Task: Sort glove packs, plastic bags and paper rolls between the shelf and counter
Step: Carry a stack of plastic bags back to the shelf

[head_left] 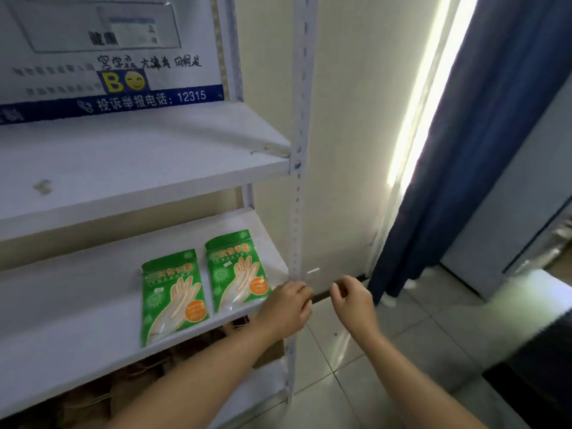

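Observation:
Two green glove packs lie flat side by side on the white shelf board (77, 320), one on the left (173, 295) and one on the right (238, 270). Just right of them, at the shelf's front right post (297, 212), my left hand (288, 308) and my right hand (349, 300) are held close together with fingers pinched. A thin clear plastic bag (328, 332) hangs between and below them, faint against the floor. My left hand is beside the right glove pack without touching it.
The upper shelf board (123, 168) carries only a blue-and-white notice board (108, 57) leaning at the back. Brown paper items (148, 376) sit under the glove shelf. A blue curtain (464, 150) hangs on the right, with a blurred counter edge (532, 298) at the far right above the tiled floor.

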`<state>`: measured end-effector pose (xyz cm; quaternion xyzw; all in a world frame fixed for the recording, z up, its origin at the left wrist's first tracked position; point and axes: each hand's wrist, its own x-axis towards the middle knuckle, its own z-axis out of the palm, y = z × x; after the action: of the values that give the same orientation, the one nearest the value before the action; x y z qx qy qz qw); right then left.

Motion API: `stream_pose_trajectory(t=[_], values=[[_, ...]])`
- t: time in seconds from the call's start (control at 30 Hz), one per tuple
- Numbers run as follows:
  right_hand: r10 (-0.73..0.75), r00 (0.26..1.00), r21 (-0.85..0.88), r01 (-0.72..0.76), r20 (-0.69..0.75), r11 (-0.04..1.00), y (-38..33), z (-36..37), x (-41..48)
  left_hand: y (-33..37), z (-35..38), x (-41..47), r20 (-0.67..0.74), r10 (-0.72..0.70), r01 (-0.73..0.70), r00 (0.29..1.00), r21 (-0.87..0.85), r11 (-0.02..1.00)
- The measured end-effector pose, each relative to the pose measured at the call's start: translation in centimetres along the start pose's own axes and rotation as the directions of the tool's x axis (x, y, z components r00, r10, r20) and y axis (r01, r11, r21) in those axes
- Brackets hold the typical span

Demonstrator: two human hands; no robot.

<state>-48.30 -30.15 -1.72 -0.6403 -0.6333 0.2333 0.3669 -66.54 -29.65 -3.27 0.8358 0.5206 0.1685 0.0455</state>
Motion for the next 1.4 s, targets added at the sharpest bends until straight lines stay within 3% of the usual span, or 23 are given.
stream_pose_trajectory(t=[0.17,0.47,0.73,1.07,1.4], values=[[0.270,0.961,-0.004,-0.271,-0.063,0.963,5.5,-7.1,1.7,7.0,3.5,6.4,0.029,0.005,-0.002,1.000,-0.114,0.993],[0.469,0.878,-0.065,-0.476,-0.098,0.877,13.3,-14.2,6.9,13.8,8.0,17.2,0.231,-0.035,0.091,0.972,-0.238,0.967],[0.603,0.791,-0.038,-0.609,-0.102,0.792,19.1,-16.8,15.1,15.0,13.2,29.3,0.411,0.069,0.026,0.909,-0.221,0.975],[0.722,0.652,-0.036,-0.747,-0.231,0.663,28.0,-19.2,26.8,15.4,18.7,45.5,0.504,0.210,-0.050,0.838,-0.313,0.949],[0.833,0.491,0.263,-0.794,-0.254,0.548,42.1,-23.2,33.2,21.2,24.9,58.1,0.588,0.369,-0.165,0.720,-0.371,0.914]])
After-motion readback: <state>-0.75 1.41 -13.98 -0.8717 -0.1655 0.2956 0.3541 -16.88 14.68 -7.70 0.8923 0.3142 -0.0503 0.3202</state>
